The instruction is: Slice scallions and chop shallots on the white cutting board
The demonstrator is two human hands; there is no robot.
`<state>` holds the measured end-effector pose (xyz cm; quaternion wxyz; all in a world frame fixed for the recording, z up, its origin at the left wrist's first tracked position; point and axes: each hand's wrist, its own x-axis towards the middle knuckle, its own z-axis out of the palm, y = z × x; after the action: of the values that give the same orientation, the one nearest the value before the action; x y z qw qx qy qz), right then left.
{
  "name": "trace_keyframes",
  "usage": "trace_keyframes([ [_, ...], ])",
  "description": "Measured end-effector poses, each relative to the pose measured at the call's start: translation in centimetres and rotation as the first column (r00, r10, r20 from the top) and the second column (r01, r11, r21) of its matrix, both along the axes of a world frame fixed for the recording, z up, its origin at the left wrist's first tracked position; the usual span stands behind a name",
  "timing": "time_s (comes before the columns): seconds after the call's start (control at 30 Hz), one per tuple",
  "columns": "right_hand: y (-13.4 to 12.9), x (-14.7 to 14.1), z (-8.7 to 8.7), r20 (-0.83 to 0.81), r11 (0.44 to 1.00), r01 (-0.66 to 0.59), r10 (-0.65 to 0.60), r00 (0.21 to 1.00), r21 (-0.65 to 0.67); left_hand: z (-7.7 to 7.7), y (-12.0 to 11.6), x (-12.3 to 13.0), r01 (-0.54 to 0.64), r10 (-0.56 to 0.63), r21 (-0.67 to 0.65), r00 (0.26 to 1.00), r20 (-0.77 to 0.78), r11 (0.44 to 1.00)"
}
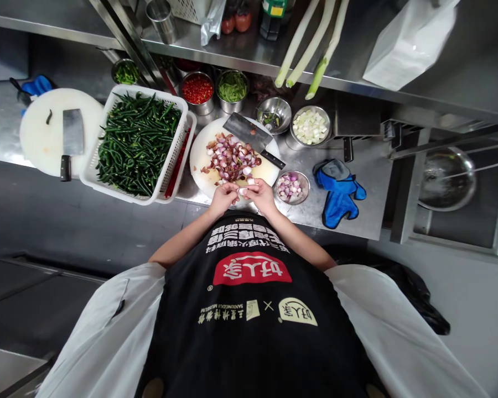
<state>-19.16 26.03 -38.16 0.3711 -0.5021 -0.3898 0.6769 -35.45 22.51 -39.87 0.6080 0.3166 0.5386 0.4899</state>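
Note:
Between the fingertips of both hands is a small pale shallot point(243, 191), held over the near edge of a round white cutting board point(203, 179). My left hand point(224, 199) pinches it from one side, and my right hand point(261, 197) grips it from the other. Just beyond my fingers lies a heap of purple shallots point(232, 157) mixed with brown skins. A cleaver point(249, 134) rests across the far right of the board, its black handle pointing right. Close by my right hand stands a metal bowl point(306, 194) of peeled shallots point(289, 187).
Left are a white basket point(92, 166) of green chilies point(136, 143) and another board point(37, 132) with a cleaver point(73, 132). Metal containers with chopped ingredients line the back. Scallion stalks point(315, 72) overhang the shelf point(228, 52). Right are a blue cloth item point(336, 190) and a sink point(496, 221).

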Motion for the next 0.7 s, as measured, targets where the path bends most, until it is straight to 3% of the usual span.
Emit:
trace_keyframes([
  [0.27,-0.2,-0.2,-0.9,-0.029,1.000,-0.017,0.017,0.999,-0.006,0.1,-0.1,0.8,-0.002,0.004,-0.031,0.998,0.059,1.000],
  [0.4,-0.3,-0.1,-1.7,0.183,0.993,0.009,-0.030,0.983,0.114,0.2,-0.1,1.1,-0.068,0.085,-0.110,0.984,0.154,0.992],
  [0.47,-0.4,0.3,-1.4,0.401,0.952,-0.076,-0.052,0.915,0.297,0.3,0.0,1.1,-0.123,0.150,-0.145,0.971,0.189,0.982],
  [0.57,-0.5,0.8,-0.5,0.626,0.792,-0.352,-0.048,0.778,0.499,0.5,0.0,1.2,-0.157,0.193,-0.179,0.958,0.211,0.971],
  [0.63,-0.6,1.0,-0.3,0.683,0.716,-0.479,0.003,0.730,0.508,0.6,0.0,1.3,-0.133,0.176,-0.202,0.961,0.213,0.970],
  [0.7,-0.7,1.0,-0.6,0.706,0.726,-0.513,0.054,0.706,0.458,0.5,0.0,1.6,-0.094,0.145,-0.233,0.967,0.210,0.968],
])
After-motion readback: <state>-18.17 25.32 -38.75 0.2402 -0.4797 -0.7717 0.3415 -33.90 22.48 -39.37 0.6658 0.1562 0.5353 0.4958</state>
